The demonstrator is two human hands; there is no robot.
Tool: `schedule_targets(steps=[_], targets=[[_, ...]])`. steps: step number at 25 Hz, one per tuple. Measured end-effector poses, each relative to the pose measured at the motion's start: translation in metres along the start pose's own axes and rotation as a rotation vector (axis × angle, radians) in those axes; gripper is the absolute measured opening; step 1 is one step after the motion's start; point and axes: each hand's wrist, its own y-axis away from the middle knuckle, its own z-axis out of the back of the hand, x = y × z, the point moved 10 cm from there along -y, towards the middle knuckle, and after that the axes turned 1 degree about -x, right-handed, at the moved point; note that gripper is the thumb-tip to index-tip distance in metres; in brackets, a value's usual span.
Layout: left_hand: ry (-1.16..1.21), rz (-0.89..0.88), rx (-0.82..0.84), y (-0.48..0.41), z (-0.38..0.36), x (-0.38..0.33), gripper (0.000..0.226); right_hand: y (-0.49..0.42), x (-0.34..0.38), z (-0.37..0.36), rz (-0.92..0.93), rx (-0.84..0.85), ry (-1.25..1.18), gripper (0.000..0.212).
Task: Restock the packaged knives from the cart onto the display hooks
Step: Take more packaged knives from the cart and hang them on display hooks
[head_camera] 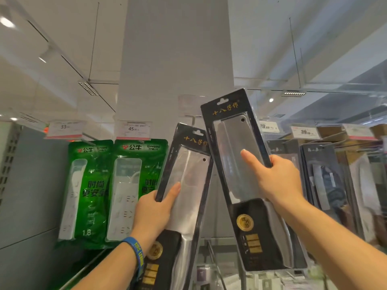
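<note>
The left hand [155,208] grips the left knife pack [192,166] just under the display hook [191,119], the right hand [278,181] grips the right knife pack [230,139] beside it, and the hanging step likely needs a slot threaded on.

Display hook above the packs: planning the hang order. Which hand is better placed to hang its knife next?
Left hand, probably: the left pack tops out just below the hook, while the right hand holds the right pack off to the right.
</note>
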Motion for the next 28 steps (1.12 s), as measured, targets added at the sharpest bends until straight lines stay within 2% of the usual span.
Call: schedule_targets(steps=[3, 5, 9, 13, 15, 19, 21, 23, 25, 28], targets=[[0.001, 0.023, 0.007, -0.001, 0.0, 0.003, 0.064, 0.004, -0.01, -0.003, -0.03, 0.004, -0.006, 0.078], [0.001, 0.017, 0.009, -0.001, 0.002, 0.002, 0.061, 0.008, -0.007, -0.001, -0.023, -0.017, -0.006, 0.075], [-0.013, 0.007, -0.006, -0.002, 0.01, 0.002, 0.076, 0.015, -0.003, -0.002, -0.016, -0.016, -0.012, 0.072], [0.007, 0.014, -0.016, 0.002, 0.015, 0.001, 0.076, 0.025, -0.009, -0.004, -0.041, 0.01, -0.038, 0.072], [0.034, 0.036, -0.027, 0.005, 0.019, 0.007, 0.068, 0.029, -0.011, -0.003, -0.063, 0.009, -0.021, 0.072], [-0.018, 0.137, -0.035, 0.022, 0.03, 0.04, 0.072, 0.033, -0.007, 0.0, -0.073, 0.013, -0.036, 0.068], [-0.073, 0.054, -0.062, 0.033, 0.033, 0.033, 0.079, 0.034, -0.005, 0.001, -0.064, -0.007, -0.043, 0.064], [-0.094, -0.025, -0.054, 0.031, 0.029, 0.016, 0.085, 0.033, -0.002, 0.001, -0.064, -0.032, -0.057, 0.069], [-0.066, -0.037, -0.039, 0.016, 0.023, -0.001, 0.083, 0.031, -0.005, 0.002, -0.084, -0.032, -0.078, 0.072], [-0.107, -0.079, -0.017, -0.005, 0.016, -0.025, 0.078, 0.035, -0.012, 0.0, -0.147, 0.015, -0.113, 0.064]])
